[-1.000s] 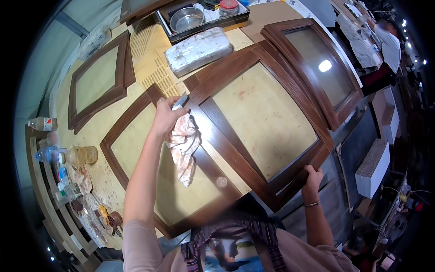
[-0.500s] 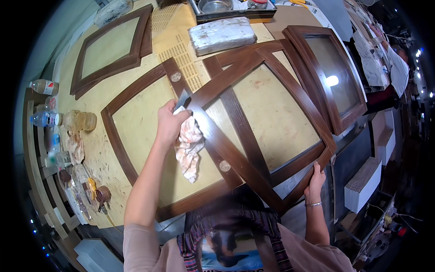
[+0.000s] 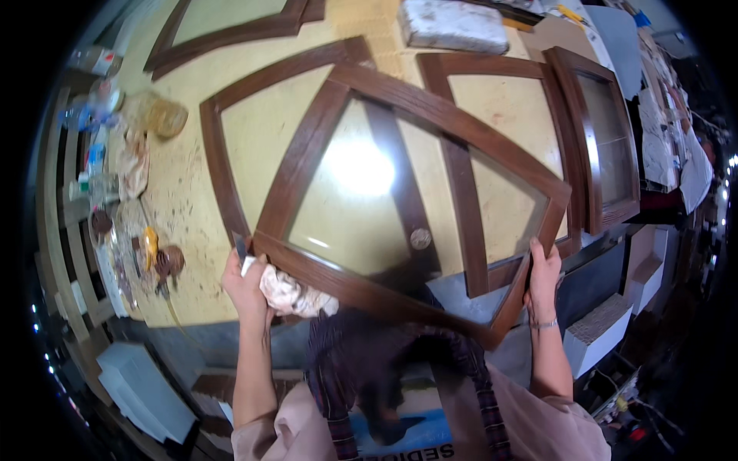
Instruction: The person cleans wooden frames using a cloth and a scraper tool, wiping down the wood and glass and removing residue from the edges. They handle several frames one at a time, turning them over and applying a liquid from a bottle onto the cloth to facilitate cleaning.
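Observation:
A dark brown wooden frame with a glass pane [image 3: 307, 261] is held at a slant above the table, a bright light reflecting in its glass. My right hand [image 3: 543, 273] grips its right-hand rail near a corner, fingers wrapped under the edge. At the opposite left corner, my left hand [image 3: 244, 288] is closed on a stained white rag [image 3: 288, 294] and a small flat grey blade [image 3: 241, 246] that sticks up by the thumb. This hand is right against the corner; whether it also bears the frame's weight I cannot tell.
Under the held frame lie another brown frame [image 3: 215, 157] and a second one [image 3: 459, 192]. A glazed frame [image 3: 590, 154] rests at the right. Bottles [image 3: 165, 115] and a yellow-handled tool [image 3: 151, 247] sit along the left edge. A wrapped white block [image 3: 453, 27] lies at the back.
The glazed frame has turned and its left corner has come down toward me. My left hand has moved left and nearer with the rag and blade. My right hand keeps its grip.

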Demonstrator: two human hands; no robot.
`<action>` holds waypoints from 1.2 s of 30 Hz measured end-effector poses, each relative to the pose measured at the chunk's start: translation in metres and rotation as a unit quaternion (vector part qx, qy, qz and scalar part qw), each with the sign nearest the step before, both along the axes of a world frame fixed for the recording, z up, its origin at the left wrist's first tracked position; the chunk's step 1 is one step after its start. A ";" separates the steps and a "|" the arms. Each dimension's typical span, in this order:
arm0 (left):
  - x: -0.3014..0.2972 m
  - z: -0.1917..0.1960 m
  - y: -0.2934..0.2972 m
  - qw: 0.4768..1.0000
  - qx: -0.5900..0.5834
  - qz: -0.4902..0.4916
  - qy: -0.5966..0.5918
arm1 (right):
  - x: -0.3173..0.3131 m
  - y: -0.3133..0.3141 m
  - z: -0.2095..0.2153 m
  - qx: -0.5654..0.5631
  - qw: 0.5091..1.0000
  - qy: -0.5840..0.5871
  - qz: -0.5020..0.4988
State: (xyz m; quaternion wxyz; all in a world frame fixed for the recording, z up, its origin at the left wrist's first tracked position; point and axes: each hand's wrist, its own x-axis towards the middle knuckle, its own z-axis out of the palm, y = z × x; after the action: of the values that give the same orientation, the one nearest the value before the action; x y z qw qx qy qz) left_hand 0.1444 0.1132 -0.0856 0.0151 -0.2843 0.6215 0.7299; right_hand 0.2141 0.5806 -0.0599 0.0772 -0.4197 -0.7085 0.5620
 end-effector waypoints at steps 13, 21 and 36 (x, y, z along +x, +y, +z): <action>0.034 -0.010 -0.031 0.995 -0.005 0.089 0.037 | -0.089 -0.015 -0.045 0.043 0.992 -0.002 0.116; 0.064 -0.014 -0.044 0.993 -0.114 -0.006 0.011 | -0.097 0.002 -0.040 0.225 0.935 -0.178 0.209; 0.058 0.034 -0.065 0.972 -0.196 -0.046 0.122 | -0.065 -0.271 0.029 -0.063 0.831 0.049 0.551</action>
State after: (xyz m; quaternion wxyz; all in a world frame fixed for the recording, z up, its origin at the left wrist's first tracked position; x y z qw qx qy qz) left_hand 0.2025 0.0483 -0.0518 -0.0829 -0.1612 0.7619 0.6218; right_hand 0.1491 0.3092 -0.0309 -0.2373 0.0639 -0.7804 0.5749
